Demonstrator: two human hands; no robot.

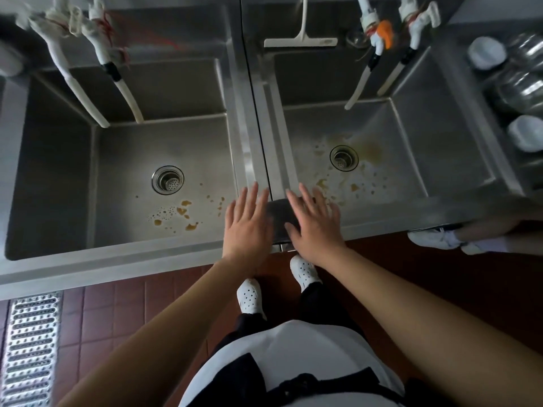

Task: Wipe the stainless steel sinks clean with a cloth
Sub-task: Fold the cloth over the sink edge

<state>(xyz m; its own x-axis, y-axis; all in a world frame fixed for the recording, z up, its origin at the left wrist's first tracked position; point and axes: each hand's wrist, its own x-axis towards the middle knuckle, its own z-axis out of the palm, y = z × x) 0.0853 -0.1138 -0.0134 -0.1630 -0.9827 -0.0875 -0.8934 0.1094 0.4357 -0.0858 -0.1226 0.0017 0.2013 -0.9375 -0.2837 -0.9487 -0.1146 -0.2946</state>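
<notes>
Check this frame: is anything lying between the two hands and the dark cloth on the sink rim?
Nothing visible. The left hand and right hand are spread open directly over the dark cloth, which lies on the front rim where the two sinks meet. Whether the fingers already touch it cannot be told.

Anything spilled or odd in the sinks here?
Yes: brown splatter on both sink floors, near the left drain and around the right drain. A squeegee lies on the ledge behind.

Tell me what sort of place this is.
Probably a commercial kitchen's washing-up area: two deep steel sinks side by side, a floor drain grate in red tiles, and stacked metal bowls beside the right-hand sink.
</notes>
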